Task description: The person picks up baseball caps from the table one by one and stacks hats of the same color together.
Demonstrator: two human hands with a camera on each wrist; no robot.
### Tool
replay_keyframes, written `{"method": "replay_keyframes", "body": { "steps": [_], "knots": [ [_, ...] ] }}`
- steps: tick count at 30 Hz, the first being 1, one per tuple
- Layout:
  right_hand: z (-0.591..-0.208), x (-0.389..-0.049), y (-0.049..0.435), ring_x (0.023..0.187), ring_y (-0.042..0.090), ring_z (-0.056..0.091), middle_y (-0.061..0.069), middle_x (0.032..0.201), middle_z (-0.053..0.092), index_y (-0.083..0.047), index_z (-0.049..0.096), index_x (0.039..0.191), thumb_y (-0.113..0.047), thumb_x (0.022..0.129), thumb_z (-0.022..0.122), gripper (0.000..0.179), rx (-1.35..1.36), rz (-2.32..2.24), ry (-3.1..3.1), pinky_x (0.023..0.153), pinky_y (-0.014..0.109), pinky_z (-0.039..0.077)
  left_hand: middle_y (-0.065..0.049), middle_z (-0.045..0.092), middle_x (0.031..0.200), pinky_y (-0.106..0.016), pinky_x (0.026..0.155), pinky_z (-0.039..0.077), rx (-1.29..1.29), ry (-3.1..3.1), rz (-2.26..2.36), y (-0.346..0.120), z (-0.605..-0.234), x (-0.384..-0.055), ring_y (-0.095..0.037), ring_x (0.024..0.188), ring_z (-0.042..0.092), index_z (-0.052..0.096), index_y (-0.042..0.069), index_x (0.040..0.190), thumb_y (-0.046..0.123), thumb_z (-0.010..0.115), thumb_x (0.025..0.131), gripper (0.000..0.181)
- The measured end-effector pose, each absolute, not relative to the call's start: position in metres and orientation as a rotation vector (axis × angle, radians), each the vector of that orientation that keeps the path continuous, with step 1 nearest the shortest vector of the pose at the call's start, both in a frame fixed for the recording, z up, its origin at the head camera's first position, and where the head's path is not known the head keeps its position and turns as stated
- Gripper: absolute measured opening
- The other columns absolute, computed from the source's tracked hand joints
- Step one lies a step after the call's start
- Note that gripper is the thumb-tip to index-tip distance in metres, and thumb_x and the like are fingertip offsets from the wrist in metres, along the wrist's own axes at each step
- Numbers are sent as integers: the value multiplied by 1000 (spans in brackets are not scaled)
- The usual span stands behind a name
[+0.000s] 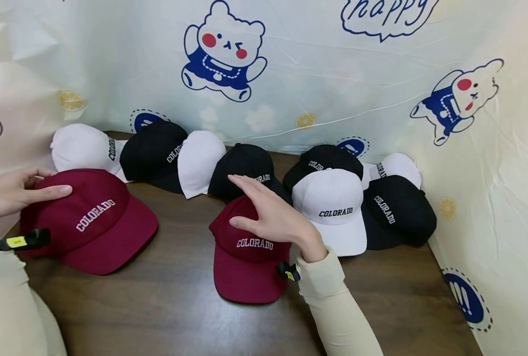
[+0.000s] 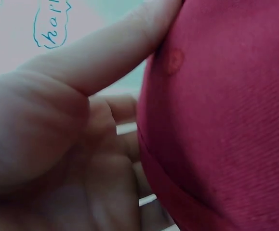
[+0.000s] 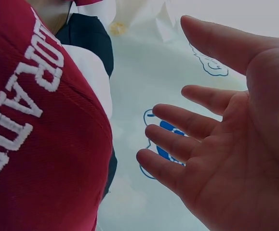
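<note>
Left maroon cap [image 1: 112, 242] sits near left — left hand [image 1: 17, 194] seems to pinch it, most fingertips hidden; I'd go light to avoid dents. Right hand [image 1: 275, 217] hovers, fingers slightly spread, by the right maroon cap [image 1: 250, 277].

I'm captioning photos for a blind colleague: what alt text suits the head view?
A person's left hand holds one maroon cap by its crown while the open right hand hovers by a second maroon cap. White caps and black caps line the back and right of a brown table before a cartoon-print backdrop.
</note>
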State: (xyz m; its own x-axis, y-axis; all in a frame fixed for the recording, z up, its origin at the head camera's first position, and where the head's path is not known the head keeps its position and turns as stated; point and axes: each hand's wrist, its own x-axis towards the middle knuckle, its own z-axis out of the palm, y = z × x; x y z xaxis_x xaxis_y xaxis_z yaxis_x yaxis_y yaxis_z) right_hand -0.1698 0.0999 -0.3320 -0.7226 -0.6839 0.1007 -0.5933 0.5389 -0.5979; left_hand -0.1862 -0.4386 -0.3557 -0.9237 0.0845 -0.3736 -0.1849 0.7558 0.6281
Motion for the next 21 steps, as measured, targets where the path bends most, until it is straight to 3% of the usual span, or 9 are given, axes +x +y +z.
{"method": "replay_keyframes", "body": {
  "steps": [2, 5, 8, 15, 21],
  "knots": [
    [-332, -171, 101, 161, 14, 21, -3, 173, 28, -19, 27, 169, -32, 102, 72, 82, -1099, -933, 2631, 128, 41, 26, -9, 70, 105, -37, 71, 62, -62, 2605, 1059, -437, -357, -186, -20, 85, 73, 38, -3, 143, 40, 59, 110, 59],
    [-332, -172, 103, 161, 15, 22, -4, 173, 29, -20, 27, 169, -32, 102, 72, 82, -1102, -933, 2643, 128, 41, 27, 16, 70, 96, -29, 66, 60, -22, 2642, 1240, -430, -355, -184, -11, 79, 73, 53, 27, 130, 27, 64, 108, 25],
    [-332, -173, 106, 161, 15, 23, -5, 173, 29, -22, 27, 169, -33, 102, 73, 82, -1095, -943, 2652, 128, 42, 26, 26, 70, 96, -26, 64, 60, 39, 2670, 1388, -420, -350, -181, -7, 78, 73, 56, 44, 120, 13, 67, 106, 36],
    [-330, -174, 110, 159, 14, 27, -5, 172, 31, -22, 28, 169, -31, 102, 73, 81, -1089, -979, 2653, 128, 42, 27, 20, 73, 102, -29, 62, 62, 107, 2713, 1415, -394, -330, -175, -8, 81, 74, 57, 30, 132, 6, 70, 102, 40],
    [-328, -174, 112, 155, 13, 32, -4, 171, 31, -21, 29, 169, -29, 102, 73, 81, -1088, -1007, 2670, 124, 41, 36, 17, 74, 102, -29, 63, 62, 114, 2736, 1414, -366, -310, -167, -7, 83, 73, 58, 28, 135, 8, 72, 101, 42]
  ]
}}
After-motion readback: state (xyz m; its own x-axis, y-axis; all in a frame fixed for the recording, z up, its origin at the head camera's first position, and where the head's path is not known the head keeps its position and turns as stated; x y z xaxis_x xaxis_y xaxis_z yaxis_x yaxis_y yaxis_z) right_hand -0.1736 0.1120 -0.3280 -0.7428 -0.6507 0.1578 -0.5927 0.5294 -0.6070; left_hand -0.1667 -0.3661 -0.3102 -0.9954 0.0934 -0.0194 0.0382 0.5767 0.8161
